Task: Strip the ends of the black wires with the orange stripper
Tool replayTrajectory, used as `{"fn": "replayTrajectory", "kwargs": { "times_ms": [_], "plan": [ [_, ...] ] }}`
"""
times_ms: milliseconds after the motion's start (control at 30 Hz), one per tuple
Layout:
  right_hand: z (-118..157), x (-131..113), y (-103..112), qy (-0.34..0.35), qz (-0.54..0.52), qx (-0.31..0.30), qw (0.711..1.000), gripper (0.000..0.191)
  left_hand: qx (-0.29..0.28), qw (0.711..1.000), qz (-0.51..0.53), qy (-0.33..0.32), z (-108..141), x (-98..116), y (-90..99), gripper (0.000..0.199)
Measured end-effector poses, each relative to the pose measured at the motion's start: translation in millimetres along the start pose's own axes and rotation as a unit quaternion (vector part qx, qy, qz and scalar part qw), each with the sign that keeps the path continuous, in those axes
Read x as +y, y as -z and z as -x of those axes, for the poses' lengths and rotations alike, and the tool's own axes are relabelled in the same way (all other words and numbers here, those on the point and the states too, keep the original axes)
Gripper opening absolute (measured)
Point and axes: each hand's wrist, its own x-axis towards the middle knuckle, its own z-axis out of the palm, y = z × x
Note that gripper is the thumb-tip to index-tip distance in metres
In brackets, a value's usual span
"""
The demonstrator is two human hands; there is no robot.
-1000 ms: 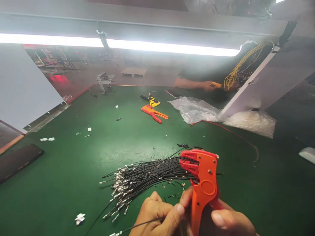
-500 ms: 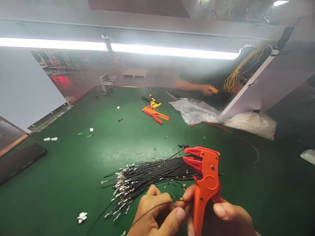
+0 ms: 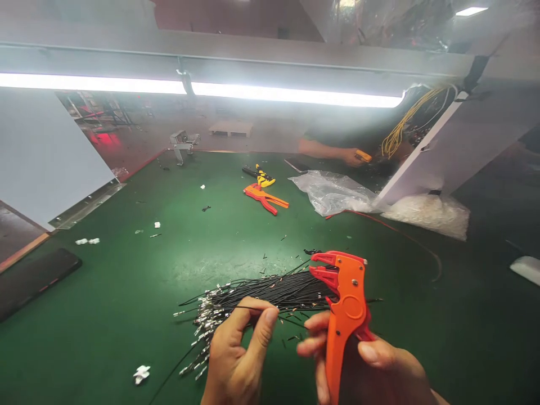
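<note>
My right hand point(image 3: 371, 368) grips the handles of an orange wire stripper point(image 3: 343, 306), held upright with its red jaws pointing left above a bundle of black wires point(image 3: 253, 301). The wires lie on the green table point(image 3: 126, 292), with metal terminals at their left ends. My left hand point(image 3: 236, 354) is raised beside the stripper. Its thumb and forefinger pinch one thin black wire point(image 3: 248, 308), which runs right toward the jaws.
A second orange stripper point(image 3: 265, 197) and a yellow-black tool point(image 3: 259, 174) lie farther back. Clear plastic bags point(image 3: 337, 191) sit at the back right, with a red wire point(image 3: 396, 230) trailing from them. A black phone point(image 3: 34, 275) lies at the left. Another person's hand point(image 3: 350, 156) works across the table.
My left hand has lifted and moved left, raising the single wire from below the stripper up to the level of the bundle. The stripper has shifted slightly left.
</note>
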Motion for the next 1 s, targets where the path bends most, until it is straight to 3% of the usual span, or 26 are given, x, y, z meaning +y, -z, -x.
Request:
{"fn": "replayTrajectory", "kwargs": {
  "times_ms": [100, 233, 400, 500, 700, 833, 900, 1000],
  "plan": [
    [2, 8, 4, -0.009, -0.014, 0.004, 1.000, 0.055, 0.017, 0.999, -0.038, -0.032, -4, -2, 5.0, 0.017],
    [7, 13, 5, 0.006, -0.015, 0.012, 1.000, 0.086, 0.002, 0.998, -0.032, -0.052, 3, -10, -0.3, 0.018],
    [9, 3, 3, -0.004, 0.015, 0.012, 1.000, 0.070, -0.056, 0.988, -0.038, -0.137, 14, -23, -10.3, 0.016],
    [7, 2, 6, -0.012, 0.002, -0.005, 1.000, 0.074, -0.064, 0.987, -0.045, -0.143, 13, -24, -9.4, 0.015],
    [3, 7, 5, -0.024, 0.013, 0.013, 1.000, 0.086, 0.011, 0.995, -0.022, -0.094, 10, -14, -5.5, 0.024],
    [1, 4, -5, -0.067, 0.001, 0.037, 0.997, 0.100, 0.045, 0.999, 0.003, 0.017, -1, -2, 1.0, 0.028],
    [1, 5, -6, -0.056, 0.012, 0.015, 0.998, 0.084, 0.037, 0.994, 0.038, 0.097, -13, 4, 7.1, 0.037],
    [2, 10, 3, -0.041, 0.069, -0.022, 0.997, 0.045, 0.029, 0.975, 0.140, 0.169, -31, 10, 15.1, 0.046]
  ]
}}
